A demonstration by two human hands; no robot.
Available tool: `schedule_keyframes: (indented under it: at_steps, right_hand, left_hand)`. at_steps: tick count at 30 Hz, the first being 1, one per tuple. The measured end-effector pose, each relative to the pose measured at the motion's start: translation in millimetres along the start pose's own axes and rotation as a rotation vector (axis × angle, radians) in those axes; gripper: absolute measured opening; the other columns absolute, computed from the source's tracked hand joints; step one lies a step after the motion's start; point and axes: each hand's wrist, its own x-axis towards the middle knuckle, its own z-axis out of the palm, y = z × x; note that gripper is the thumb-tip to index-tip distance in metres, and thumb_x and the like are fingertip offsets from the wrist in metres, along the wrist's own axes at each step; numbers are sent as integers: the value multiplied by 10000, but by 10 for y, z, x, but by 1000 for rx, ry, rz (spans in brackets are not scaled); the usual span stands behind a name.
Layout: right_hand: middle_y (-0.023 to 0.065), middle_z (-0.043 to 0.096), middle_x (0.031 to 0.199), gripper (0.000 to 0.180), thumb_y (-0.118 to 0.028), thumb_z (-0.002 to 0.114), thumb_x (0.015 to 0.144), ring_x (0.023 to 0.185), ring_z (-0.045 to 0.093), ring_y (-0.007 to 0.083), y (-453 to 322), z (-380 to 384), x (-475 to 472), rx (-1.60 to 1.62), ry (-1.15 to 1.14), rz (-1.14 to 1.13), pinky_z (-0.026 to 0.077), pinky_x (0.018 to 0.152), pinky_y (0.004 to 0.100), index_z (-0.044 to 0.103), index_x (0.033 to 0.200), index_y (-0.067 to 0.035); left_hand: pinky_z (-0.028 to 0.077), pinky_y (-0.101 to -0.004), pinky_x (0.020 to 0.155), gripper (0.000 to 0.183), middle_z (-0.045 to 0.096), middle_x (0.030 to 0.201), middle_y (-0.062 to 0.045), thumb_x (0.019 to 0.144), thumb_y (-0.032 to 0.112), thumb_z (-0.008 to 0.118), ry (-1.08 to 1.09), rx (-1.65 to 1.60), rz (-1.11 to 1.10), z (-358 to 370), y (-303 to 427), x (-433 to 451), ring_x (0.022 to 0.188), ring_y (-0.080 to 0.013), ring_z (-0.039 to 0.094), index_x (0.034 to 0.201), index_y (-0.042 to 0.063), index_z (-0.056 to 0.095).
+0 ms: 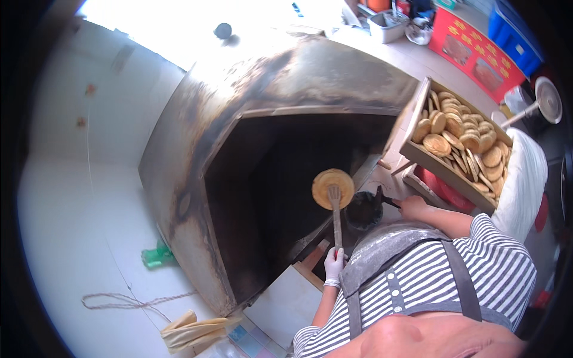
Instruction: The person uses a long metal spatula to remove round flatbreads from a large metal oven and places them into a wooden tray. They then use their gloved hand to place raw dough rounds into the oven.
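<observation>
My left hand [334, 267], in a thin white glove, is closed around the handle of a long metal slotted turner [336, 219]. The turner's slotted end overlaps a round golden flatbread [322, 190], before the dark mouth of a large soot-stained oven [286, 94]. Farther right, my bare right hand [412, 208] grips a black-handled tool [392, 202]. That tool's dark head meets the rim of a dark round vessel [361, 212]; whether they are joined, I cannot tell. A rectangular tray [441, 168] heaped with flatbreads [470, 141] stands beyond my right hand.
White cloth [521, 179] hangs along the tray's near side, with a red item [441, 188] beneath. Yellowish cloth [192, 331] and a looped cord [121, 300] are at the lower left. A green plastic bottle [156, 256] touches the oven's left side. A blue crate [515, 38] is upper right.
</observation>
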Motion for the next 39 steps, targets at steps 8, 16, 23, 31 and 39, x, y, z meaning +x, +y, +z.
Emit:
schedule_keyframes:
  at_steps: [8,16,23,31,39]
  right_hand:
    - [140,576,937,445,-271,474,748,866,555,289,690,279,16,303,-76,59,433,737,393,426,1191,-251]
    - [140,586,892,416,-254,471,749,819,566,303,1166,562,-316,423,-15,118,443,720,401,448,1165,-253]
    - [156,587,874,421,-269,477,740,803,571,298,1420,740,-352,471,56,233,451,711,402,449,1161,-253]
    - [158,587,876,428,-261,484,724,801,568,311,1123,474,-105,378,-11,100,448,711,409,462,1151,-235]
    - [190,569,810,467,-206,505,719,753,554,343,-525,-242,367,285,63,-46,439,678,426,423,1179,-200]
  left_hand:
    - [330,-210,392,181,487,557,-14,831,204,483,-465,259,-26,1440,568,761,430,-62,415,785,30,506]
    - [354,-234,352,210,508,555,-43,821,251,484,-863,479,-153,3041,543,1553,390,-116,451,823,43,509]
    - [437,-306,446,312,553,585,-104,777,312,505,-911,983,269,3825,338,1810,470,-192,549,864,14,538]
    - [430,-373,661,418,574,783,-204,754,406,512,-836,837,194,2752,359,1914,740,-337,559,859,2,537]
    - [348,-186,458,329,497,659,1,814,246,522,-414,125,-117,-460,180,1203,503,-44,422,1053,29,457]
